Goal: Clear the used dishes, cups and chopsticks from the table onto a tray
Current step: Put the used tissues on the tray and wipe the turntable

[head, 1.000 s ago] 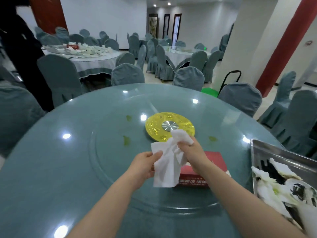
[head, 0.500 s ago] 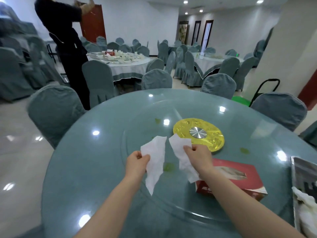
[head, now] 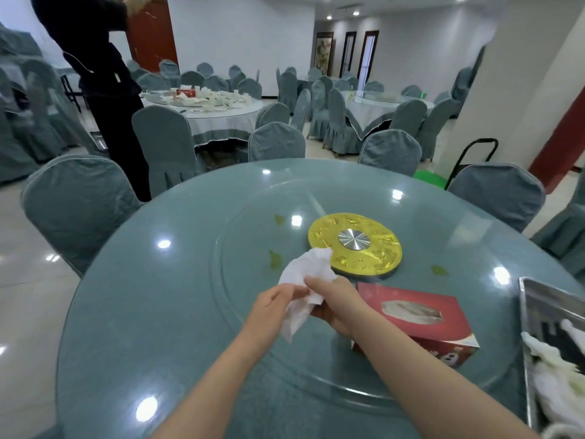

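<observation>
Both my hands hold white tissue paper [head: 308, 269] above the round glass table [head: 152, 312]. My left hand [head: 272, 307] pinches the lower part, and my right hand [head: 337, 301] grips the bunched upper part. A red tissue box [head: 421, 321] lies just right of my right hand. At the right edge stands a metal tray [head: 527, 299] holding white dishes and crumpled napkins [head: 557, 375]. Green smears [head: 274, 258] mark the glass turntable near the gold hub [head: 356, 247].
Covered chairs [head: 77, 207] ring the table. A person in dark clothes [head: 104, 87] stands at the back left beside another table with used dishes [head: 202, 98]. A green-based trolley [head: 468, 160] is behind the chairs at the right.
The two tissue pieces that my hands held apart are now brought together and bunched between both hands. The view has shifted slightly left and the tray shows more.
</observation>
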Available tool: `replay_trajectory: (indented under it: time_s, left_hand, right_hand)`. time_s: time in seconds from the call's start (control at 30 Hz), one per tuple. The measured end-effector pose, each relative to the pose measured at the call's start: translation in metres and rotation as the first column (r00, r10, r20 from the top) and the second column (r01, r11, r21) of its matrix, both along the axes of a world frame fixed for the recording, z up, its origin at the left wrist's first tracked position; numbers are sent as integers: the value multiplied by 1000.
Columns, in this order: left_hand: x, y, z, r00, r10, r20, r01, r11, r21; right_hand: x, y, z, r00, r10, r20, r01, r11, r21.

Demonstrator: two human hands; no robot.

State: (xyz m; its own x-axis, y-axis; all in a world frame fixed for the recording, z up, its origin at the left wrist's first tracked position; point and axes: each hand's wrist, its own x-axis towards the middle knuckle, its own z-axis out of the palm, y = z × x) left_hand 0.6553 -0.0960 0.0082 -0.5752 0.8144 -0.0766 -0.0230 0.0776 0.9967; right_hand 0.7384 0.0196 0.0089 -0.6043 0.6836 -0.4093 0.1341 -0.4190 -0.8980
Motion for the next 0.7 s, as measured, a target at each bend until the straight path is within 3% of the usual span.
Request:
replay_trajectory:
  time_s: [0.1,0.23,0.4,0.53,0.6,0.7]
  left_hand:
    - [-7,2,-8,989,137,-51,-137,991,-2]
    - [-12,6,-20,996,91,2,-91,991,-98]
    - [-12,13,-30,991,52,123,-40,995,-94]
    - [-12,19,-46,991,-1,134,16,993,-116]
    - [-14,20,-57,993,24,119,-8,991,-134]
    - [-21,19,-78,995,81,65,-65,974,-215]
  right_hand:
    - [6,6,-1,997,-69,19,68,996,54]
    - [13,8,-7,997,32,-74,-27,998,63]
    - [16,11,-26,995,36,89,-59,962,268]
    - [19,17,-48,974,211,-83,-210,978,21]
    - [21,17,-60,976,196,94,-207,970,127]
    - [26,23,-83,909,-61,413,-174,844,507]
